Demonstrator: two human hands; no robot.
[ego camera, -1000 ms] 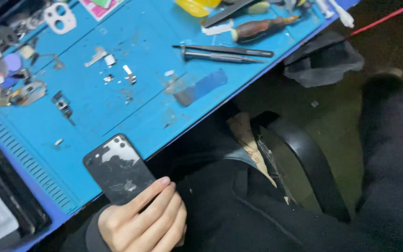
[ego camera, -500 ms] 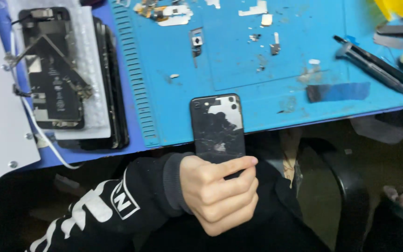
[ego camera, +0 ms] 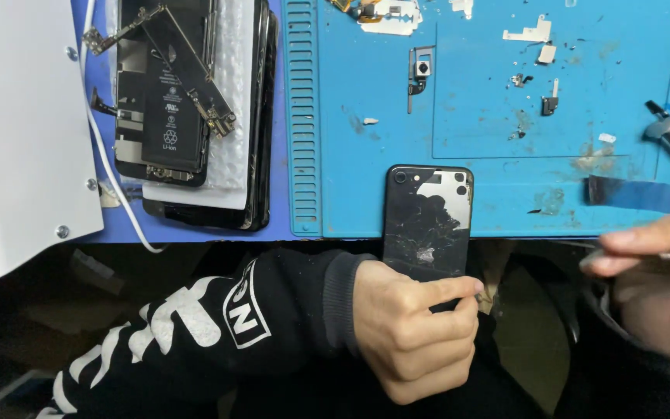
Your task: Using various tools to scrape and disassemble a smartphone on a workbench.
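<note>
Head view, left hand [ego camera: 416,330] gripping black phone [ego camera: 428,221] with cracked back by its lower end at blue mat [ego camera: 490,178] front edge on table, right hand [ego camera: 649,268] blurred, fingers extended, pinching thin tool, opened phone [ego camera: 166,93] at left.

Bright, even light falls on the blue mat [ego camera: 505,116], everything there sharp. Below the table edge it drops to deep shadow. The right hand [ego camera: 645,271] is smeared with motion blur, and the white panel [ego camera: 17,132] glares pale.
</note>
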